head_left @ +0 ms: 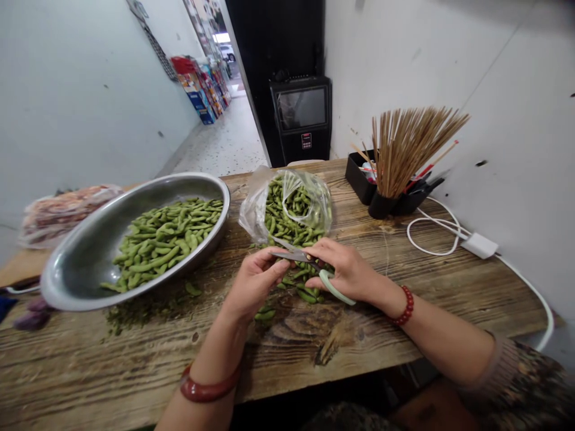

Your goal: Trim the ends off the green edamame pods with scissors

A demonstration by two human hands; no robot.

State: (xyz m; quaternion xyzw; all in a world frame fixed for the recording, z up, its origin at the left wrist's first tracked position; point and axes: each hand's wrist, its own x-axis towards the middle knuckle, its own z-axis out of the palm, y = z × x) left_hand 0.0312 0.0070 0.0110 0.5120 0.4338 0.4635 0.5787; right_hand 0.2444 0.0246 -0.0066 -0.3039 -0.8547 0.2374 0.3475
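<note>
My right hand (348, 269) grips a pair of scissors (336, 290) with pale green handles. Their metal blades are parted and point left, towards the fingertips of my left hand (251, 281). Those fingers are pinched together close to the blades; what they hold, if anything, is hidden. Just beyond both hands, a clear plastic bag (251, 215) lies with its mouth towards me, full of green edamame pods (287, 206). Several loose pods (308, 293) have spilled onto the wood below the hands. On the left, a large metal basin (83, 275) leans at a tilt and holds a heap of pods (166, 236).
Green trimmings (135, 314) litter the wooden table (287, 365) under the basin. Black holders (381, 205) with brown sticks (404, 149) stand at the back right, near a white cable with an adapter (480, 245). A plastic-wrapped bundle (67, 209) lies behind the basin.
</note>
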